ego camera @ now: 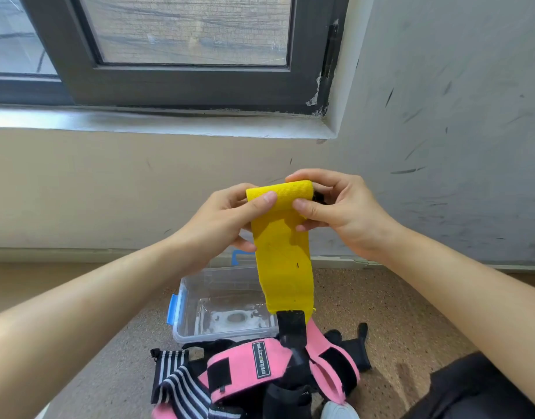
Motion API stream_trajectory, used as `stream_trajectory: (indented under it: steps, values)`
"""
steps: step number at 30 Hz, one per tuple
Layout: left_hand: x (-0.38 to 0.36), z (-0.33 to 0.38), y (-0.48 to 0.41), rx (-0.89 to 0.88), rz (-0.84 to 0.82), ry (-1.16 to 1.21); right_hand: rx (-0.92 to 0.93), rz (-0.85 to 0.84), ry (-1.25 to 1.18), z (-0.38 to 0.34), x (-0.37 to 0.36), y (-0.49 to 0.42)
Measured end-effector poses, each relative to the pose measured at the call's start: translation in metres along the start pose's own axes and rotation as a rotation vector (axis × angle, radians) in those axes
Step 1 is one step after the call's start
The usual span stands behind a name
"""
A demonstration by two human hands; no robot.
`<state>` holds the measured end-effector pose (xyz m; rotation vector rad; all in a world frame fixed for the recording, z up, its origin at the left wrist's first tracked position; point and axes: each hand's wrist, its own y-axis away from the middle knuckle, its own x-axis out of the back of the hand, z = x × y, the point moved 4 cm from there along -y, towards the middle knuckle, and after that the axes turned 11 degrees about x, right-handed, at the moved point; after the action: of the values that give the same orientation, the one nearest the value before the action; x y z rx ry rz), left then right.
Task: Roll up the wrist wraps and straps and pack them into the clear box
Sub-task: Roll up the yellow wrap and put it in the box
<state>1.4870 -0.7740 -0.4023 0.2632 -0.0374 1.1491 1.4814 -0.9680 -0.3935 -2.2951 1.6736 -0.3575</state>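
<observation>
A yellow wrist wrap (283,255) hangs in the air in front of me, its top end rolled into a short tube. My left hand (230,219) grips the left end of the roll, thumb on the front. My right hand (338,207) pinches the right end the same way. The loose tail drops down to a black fastening tab (292,328). Below it on the floor stands the clear box (187,297) with blue latches, open and holding no wraps. Nearer me lies a heap of pink wraps (248,370), a black-and-white striped wrap (175,379) and black straps (351,346).
A beige wall and a grey wall meet ahead, under a dark-framed window (181,83) with a sill. The floor is speckled brown carpet (396,313). A dark cloth-covered leg (477,388) shows at the lower right, and a pale rounded object (338,411) lies at the bottom edge.
</observation>
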Motion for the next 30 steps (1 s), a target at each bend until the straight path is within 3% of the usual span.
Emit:
stream_trajectory:
  steps: [4,10,13,17,24,30]
  values:
    - [0.001,0.001,0.001,-0.035,0.019,0.036,-0.001,-0.011,0.064,-0.001,0.0,0.0]
    - [0.0,0.002,0.002,-0.182,0.06,0.022,-0.273,-0.107,0.034,0.008,-0.006,0.002]
    - [0.002,-0.001,0.004,-0.238,0.058,0.012,-0.303,-0.116,-0.002,0.009,-0.007,0.004]
    - [0.003,-0.004,0.002,-0.234,0.039,-0.033,-0.227,-0.11,0.01,0.007,-0.003,0.003]
    - [-0.002,-0.012,-0.002,0.046,-0.128,0.08,-0.086,-0.035,0.075,-0.003,0.001,0.002]
    - [-0.005,-0.009,-0.001,0.105,-0.046,0.116,0.073,0.001,0.218,0.002,-0.001,0.002]
